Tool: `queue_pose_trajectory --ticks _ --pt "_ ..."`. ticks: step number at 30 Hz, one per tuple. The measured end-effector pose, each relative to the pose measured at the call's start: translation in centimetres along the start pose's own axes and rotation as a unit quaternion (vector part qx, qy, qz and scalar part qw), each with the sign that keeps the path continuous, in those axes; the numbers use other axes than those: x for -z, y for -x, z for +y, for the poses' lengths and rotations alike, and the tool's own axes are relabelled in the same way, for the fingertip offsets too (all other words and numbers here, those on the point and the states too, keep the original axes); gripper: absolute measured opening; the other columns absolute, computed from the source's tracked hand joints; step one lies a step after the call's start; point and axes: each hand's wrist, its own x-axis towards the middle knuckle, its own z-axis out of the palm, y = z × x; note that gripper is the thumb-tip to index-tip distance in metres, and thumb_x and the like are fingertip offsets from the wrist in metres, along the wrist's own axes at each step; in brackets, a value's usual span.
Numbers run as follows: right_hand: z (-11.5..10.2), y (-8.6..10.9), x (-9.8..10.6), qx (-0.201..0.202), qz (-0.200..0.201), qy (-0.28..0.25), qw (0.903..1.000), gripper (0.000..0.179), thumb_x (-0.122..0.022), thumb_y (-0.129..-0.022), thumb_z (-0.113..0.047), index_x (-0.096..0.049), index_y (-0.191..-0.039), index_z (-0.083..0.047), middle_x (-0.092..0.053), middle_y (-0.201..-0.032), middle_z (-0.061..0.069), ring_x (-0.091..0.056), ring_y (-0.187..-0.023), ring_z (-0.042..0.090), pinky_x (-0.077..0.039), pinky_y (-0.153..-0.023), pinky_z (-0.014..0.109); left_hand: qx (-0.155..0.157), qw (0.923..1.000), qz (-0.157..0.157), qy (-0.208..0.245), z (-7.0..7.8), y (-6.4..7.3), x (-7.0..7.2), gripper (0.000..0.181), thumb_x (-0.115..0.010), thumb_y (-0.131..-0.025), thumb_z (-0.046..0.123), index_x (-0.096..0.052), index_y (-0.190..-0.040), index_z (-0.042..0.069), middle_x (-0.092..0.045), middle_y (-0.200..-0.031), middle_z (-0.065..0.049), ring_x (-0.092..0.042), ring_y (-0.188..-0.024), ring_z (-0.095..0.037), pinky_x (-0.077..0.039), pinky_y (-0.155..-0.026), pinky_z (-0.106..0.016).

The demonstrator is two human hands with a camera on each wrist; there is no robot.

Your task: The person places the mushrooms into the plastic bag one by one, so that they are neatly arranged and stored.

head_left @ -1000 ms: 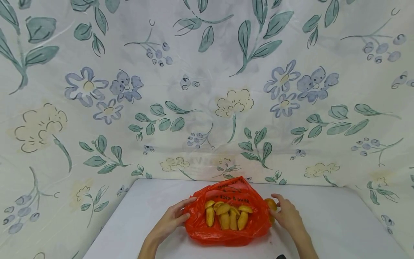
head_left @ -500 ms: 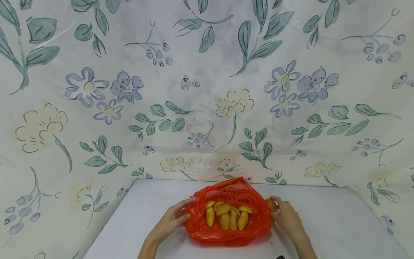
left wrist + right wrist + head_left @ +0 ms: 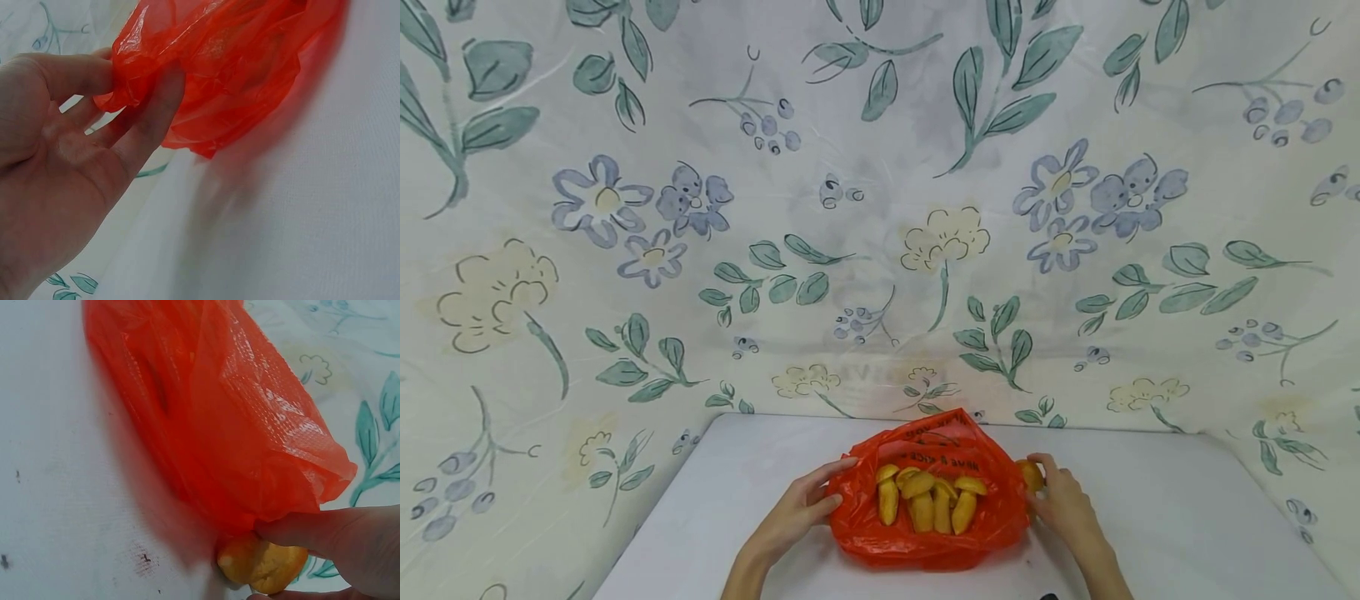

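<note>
A red plastic bag with dark lettering lies on its side, its mouth facing me. Several yellow-brown mushrooms show inside it. My left hand holds the bag's left edge between thumb and fingers; in the left wrist view the thin plastic covers some of the fingertips. At the bag's right side, my right hand pinches another mushroom outside the bag. The right wrist view shows my thumb over this mushroom and fingers below it, right against the red plastic.
The white table carries a few small dark specks near the bag. Behind it hangs a pale floral cloth. The tip of a small black object shows at the bottom edge of the head view.
My right hand has moved slightly left and its fingers have drawn in round the mushroom, covering more of it. The left hand and the bag stay almost unchanged.
</note>
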Motion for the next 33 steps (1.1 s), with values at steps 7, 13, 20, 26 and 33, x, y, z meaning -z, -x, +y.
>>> queue_pose_trajectory --ticks 7,13,20,26,33 --pt "-0.13 -0.01 -0.09 -0.008 -0.004 -0.014 0.9999 0.055 -0.071 -0.087 -0.012 -0.045 -0.135 -0.006 -0.059 -0.112 0.024 -0.058 -0.09 0.029 -0.059 -0.082 0.051 -0.001 1.0 0.001 0.0 -0.1 -0.07 0.02 0.05 -0.056 -0.099 0.013 -0.046 -0.147 0.023 -0.034 -0.158 -0.015 -0.045 -0.136 -0.035 -0.058 -0.091 -0.036" --pt "-0.06 0.01 0.03 -0.006 -0.004 -0.018 0.9998 0.055 -0.072 -0.086 -0.013 -0.046 -0.134 -0.006 -0.06 -0.113 0.024 -0.058 -0.092 0.03 -0.058 -0.084 0.053 -0.002 1.0 -0.002 0.001 -0.1 -0.06 0.14 0.051 -0.057 -0.098 0.016 -0.045 -0.147 0.022 -0.033 -0.158 -0.015 -0.049 -0.131 -0.031 -0.059 -0.089 -0.037" --pt "0.07 0.0 0.25 -0.004 -0.006 -0.017 0.9998 0.056 -0.073 -0.085 -0.017 -0.047 -0.133 -0.005 -0.061 -0.112 0.022 -0.059 -0.096 0.031 -0.057 -0.085 0.053 -0.002 1.0 -0.006 0.007 -0.01 0.18 0.12 0.051 -0.056 -0.099 0.015 -0.044 -0.148 0.021 -0.031 -0.159 -0.015 -0.05 -0.131 -0.03 -0.059 -0.088 -0.037" --pt "0.26 -0.02 0.36 -0.003 -0.01 -0.019 0.9998 0.057 -0.074 -0.084 -0.017 -0.048 -0.132 -0.004 -0.061 -0.109 0.022 -0.058 -0.094 0.03 -0.058 -0.081 0.051 -0.003 0.9999 -0.008 0.006 0.01 0.22 0.08 0.052 -0.055 -0.099 0.013 -0.043 -0.149 0.021 -0.031 -0.16 -0.015 -0.048 -0.133 -0.031 -0.059 -0.088 -0.037" --pt "0.36 0.06 0.78 -0.005 -0.01 -0.027 0.9996 0.056 -0.073 -0.083 -0.016 -0.048 -0.132 -0.005 -0.061 -0.11 0.023 -0.058 -0.092 0.03 -0.059 -0.076 0.046 -0.004 0.9999 -0.01 0.003 -0.15 0.1 0.18 0.052 -0.056 -0.099 0.016 -0.043 -0.149 0.022 -0.03 -0.16 -0.016 -0.048 -0.133 -0.032 -0.059 -0.089 -0.036"
